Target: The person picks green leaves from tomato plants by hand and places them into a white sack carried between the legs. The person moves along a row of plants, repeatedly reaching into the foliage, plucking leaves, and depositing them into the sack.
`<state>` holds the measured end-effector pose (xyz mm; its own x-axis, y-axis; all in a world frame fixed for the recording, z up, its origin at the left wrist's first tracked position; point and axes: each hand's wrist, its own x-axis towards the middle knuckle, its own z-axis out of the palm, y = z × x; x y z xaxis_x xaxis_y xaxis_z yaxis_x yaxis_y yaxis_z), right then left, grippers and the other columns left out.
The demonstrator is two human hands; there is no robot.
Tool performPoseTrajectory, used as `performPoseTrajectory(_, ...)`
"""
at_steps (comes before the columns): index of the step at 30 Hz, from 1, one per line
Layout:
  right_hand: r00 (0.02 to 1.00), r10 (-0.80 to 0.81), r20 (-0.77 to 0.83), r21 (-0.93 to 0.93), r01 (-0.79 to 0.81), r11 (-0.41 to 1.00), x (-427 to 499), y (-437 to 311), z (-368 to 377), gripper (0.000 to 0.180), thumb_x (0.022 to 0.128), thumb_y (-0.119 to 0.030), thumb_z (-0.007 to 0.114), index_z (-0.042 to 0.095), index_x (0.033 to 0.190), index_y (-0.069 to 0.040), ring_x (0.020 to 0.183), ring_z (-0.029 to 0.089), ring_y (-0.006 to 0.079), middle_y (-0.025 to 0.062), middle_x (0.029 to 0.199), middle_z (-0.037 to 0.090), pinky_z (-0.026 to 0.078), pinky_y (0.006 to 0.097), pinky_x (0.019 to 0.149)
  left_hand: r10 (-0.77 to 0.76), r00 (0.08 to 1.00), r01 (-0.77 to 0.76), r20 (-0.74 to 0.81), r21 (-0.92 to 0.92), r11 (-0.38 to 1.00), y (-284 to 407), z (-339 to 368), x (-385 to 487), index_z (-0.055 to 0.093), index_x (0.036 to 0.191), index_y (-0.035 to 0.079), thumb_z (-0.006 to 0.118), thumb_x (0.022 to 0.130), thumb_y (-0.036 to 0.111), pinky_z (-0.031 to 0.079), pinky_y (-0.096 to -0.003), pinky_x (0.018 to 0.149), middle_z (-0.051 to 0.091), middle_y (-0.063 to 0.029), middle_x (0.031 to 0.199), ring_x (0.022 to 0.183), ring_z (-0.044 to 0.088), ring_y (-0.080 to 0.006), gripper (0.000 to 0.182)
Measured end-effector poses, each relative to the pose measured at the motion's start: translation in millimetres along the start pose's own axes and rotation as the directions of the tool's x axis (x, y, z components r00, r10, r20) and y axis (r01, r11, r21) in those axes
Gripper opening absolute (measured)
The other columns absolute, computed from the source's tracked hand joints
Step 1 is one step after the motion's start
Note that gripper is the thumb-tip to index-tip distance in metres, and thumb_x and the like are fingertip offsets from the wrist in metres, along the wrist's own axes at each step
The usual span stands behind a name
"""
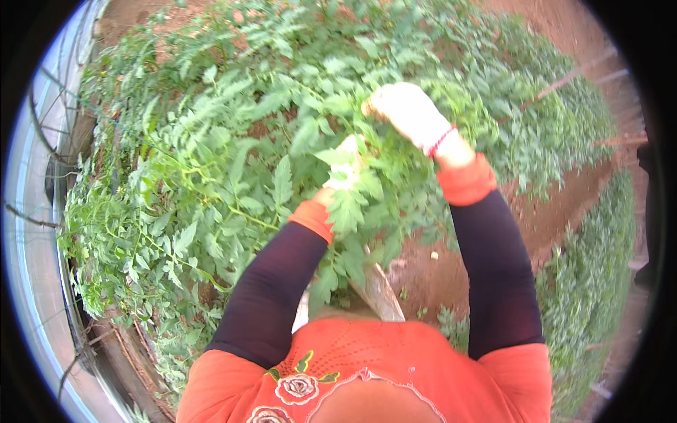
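My left hand (346,164), in a white glove, is in among the leaves of a tomato plant (346,211). Leaves cover part of that hand, so its fingers and anything in them are hidden. Higher and to the right, my right hand (410,113) wears a white glove with a red band at the wrist. Its fingers are bent down and inward at the plant's upper shoots, and blur and glare hide whether a stem is between them. Light green foliage (460,108) lies just right of the right hand.
Dense tomato plants (222,148) spread ahead and left. Bare reddish soil (433,275) shows below right, with another plant row (587,285) beyond. A plastic film wall (37,254) curves along the left. A pale, dirt-marked strip (381,293) of unclear kind is near my body.
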<state>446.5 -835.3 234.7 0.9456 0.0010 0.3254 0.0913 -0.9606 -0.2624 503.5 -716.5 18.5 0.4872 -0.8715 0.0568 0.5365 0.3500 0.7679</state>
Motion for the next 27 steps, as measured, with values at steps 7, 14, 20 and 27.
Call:
performPoseTrajectory(7,0.998,0.066,-0.006,-0.214,-0.065,0.975,-8,-66,-11,0.025,0.088,-0.029,0.056,0.064,0.079,-0.008,0.073,0.057,0.0347,0.0156,0.074,0.058,0.045,0.0441,0.067,0.357,0.921,-0.256,-0.158,0.446,0.858,45,26,15,0.067,0.095,0.007,0.061,0.086,0.021,0.049,-0.0329,0.071,0.065,-0.0072,0.088,0.080,0.062,-0.0208,0.017)
performPoseTrajectory(14,0.863,0.399,0.308,0.346,-0.493,0.799,-24,-84,-28,0.020,0.092,-0.023,0.054,0.064,0.101,-0.008,0.059,0.062,0.0219,0.0121,0.076,0.064,0.048,0.0326,0.052,0.548,0.831,-0.121,-0.097,0.930,0.348,98,40,18,0.062,0.085,0.008,0.069,0.081,0.022,0.049,-0.0346,0.064,0.063,-0.0088,0.079,0.071,0.061,-0.0245,0.017)
performPoseTrajectory(20,0.680,0.480,0.555,0.616,-0.723,0.312,-40,-49,-43,0.030,0.092,-0.022,0.049,0.057,0.117,-0.008,0.065,0.064,0.0105,0.0098,0.101,0.067,0.040,0.0195,0.043,0.536,0.806,0.007,-0.251,0.910,0.415,98,43,19,0.057,0.111,0.006,0.068,0.083,0.016,0.051,-0.0343,0.067,0.067,-0.0103,0.092,0.074,0.065,-0.0217,0.032)
performPoseTrajectory(27,0.994,0.045,-0.100,-0.055,-0.051,0.997,-23,-6,-18,0.013,0.079,-0.014,0.056,0.067,0.085,-0.013,0.079,0.054,0.0273,0.0052,0.079,0.062,0.044,0.0359,0.073,0.390,0.846,0.017,-0.363,0.750,0.661,86,42,21,0.048,0.125,0.000,0.055,0.088,0.000,0.049,-0.0256,0.062,0.065,-0.0111,0.098,0.069,0.060,-0.0123,0.038)
